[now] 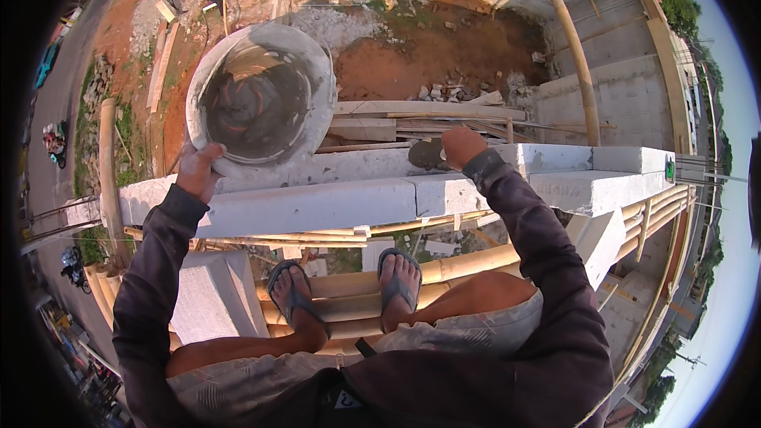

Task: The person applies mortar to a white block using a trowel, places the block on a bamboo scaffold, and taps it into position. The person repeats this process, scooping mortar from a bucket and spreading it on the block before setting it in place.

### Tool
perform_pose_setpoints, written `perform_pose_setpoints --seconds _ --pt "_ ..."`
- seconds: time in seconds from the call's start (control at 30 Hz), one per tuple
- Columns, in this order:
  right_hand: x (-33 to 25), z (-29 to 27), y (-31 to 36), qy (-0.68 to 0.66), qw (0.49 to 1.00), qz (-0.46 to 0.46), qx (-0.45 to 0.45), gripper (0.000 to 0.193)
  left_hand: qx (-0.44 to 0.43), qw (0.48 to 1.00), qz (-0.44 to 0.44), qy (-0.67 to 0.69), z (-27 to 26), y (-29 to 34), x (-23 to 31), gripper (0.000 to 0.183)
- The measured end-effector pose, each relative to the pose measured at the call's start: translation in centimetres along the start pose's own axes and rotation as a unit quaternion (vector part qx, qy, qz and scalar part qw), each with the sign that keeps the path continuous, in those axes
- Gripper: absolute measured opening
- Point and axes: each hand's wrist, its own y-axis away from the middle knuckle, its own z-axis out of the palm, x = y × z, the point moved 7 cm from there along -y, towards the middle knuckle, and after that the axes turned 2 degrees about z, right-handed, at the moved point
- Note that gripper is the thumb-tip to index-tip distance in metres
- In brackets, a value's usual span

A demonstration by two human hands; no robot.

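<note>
My left hand [200, 168] grips the near rim of a mortar-smeared bucket [319, 79], thumb over the edge. The bucket is tilted toward me beside the top of a white block wall [309, 209]; its base is hidden. Wet grey mortar [242, 107] coats the inside. To the right, my right hand [463, 147] is closed in a fist round the handle of a trowel [428, 154]. The trowel's grey, mortar-covered blade points left, over the wall top. Whether it touches the blocks I cannot tell.
My sandalled feet stand on bamboo poles [468, 263] high above ground. White blocks stand at lower left [208, 293] and lie on the wall at right [630, 160]. An upright bamboo pole [575, 55] rises beyond the wall. Planks [428, 108] lie below; two people are far left.
</note>
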Motion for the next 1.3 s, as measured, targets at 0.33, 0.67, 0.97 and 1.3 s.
perform_pose_setpoints --seconds 0.33,0.67,0.97,1.3 --pt "-3.0 -0.1 -0.9 -0.063 0.996 -0.045 0.036 0.014 0.013 0.998 0.0 -0.063 0.5 -1.0 -0.6 0.038" --pt "1.1 -8.9 2.8 -0.4 0.913 0.011 -0.078 0.029 -0.014 0.974 0.019 -0.224 5.1 0.6 0.7 0.052" --pt "-11.2 -19.5 3.0 -0.172 0.92 -0.158 0.315 0.017 -0.138 0.948 0.179 -0.222 12.3 2.1 2.2 0.081" --pt "-9.5 -16.5 -3.1 -0.365 0.909 -0.162 0.118 0.021 -0.174 0.902 0.253 -0.305 14.9 2.9 4.2 0.092"
